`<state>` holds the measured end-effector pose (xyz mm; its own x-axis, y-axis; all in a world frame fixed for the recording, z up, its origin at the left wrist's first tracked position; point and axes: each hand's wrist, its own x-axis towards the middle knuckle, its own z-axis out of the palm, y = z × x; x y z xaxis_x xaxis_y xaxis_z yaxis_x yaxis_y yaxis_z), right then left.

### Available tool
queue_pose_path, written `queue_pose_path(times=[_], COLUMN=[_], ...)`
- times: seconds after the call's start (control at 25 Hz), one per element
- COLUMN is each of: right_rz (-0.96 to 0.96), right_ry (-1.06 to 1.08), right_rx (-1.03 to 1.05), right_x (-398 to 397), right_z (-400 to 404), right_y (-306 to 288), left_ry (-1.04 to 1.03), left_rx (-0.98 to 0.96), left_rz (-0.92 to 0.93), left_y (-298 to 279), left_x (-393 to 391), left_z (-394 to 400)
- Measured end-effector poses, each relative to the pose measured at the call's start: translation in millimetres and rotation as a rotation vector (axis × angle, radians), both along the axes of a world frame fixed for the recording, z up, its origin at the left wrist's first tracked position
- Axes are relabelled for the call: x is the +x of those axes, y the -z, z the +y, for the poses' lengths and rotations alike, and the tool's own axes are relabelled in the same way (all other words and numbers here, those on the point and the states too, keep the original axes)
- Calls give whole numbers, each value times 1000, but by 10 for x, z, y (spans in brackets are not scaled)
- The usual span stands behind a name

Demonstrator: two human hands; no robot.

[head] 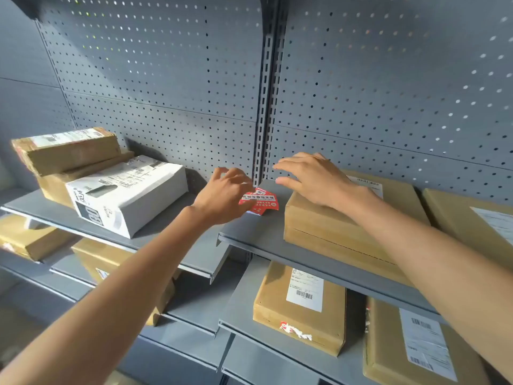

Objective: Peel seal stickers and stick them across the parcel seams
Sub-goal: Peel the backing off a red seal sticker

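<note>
Backdrop: grey pegboard wall point(166, 79) behind grey metal shelves point(249, 234) holding parcels.
Far left: we note two stacked brown boxes point(66, 151) and a white box point(127, 193) on the upper shelf, well apart from the work.
Left hand: our left hand point(222, 198) reaches over the shelf, fingers point(236, 176) loosely curled. Whether they already pinch a sticker we cannot tell; the hand hides the sheets' left edge.
Seal stickers: small red sheets point(262, 202) lie flat on the shelf, just beside the left hand, between it and the brown parcel point(333, 226).
Handling, our judgement: thin, light, floppy paper, tacky once peeled. Best lifted at a corner with fingertips, kept off itself.
Right hand: our right hand point(313, 179) hovers above the parcel's top near edge, fingers straight and spread, holding nothing.
Far right: another brown box point(472, 218) sits beside the parcel.
</note>
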<state>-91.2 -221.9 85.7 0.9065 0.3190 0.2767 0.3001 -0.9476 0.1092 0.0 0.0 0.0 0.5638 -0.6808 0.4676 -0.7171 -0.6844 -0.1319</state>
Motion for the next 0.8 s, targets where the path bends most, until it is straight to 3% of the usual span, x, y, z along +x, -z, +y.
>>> queue_pose_path(times=[0.52,0.68,0.8], right_rz=[157,165,192], right_ry=[101,110,123], right_rx=[154,159,161], right_x=[50,70,85], right_z=[70,71,80], right_y=[67,76,82], left_ry=[47,54,83], left_rx=[-22,6,63], left_rz=[265,199,11], left_y=[34,50,100], left_x=[-29,3,31], left_z=[10,25,49])
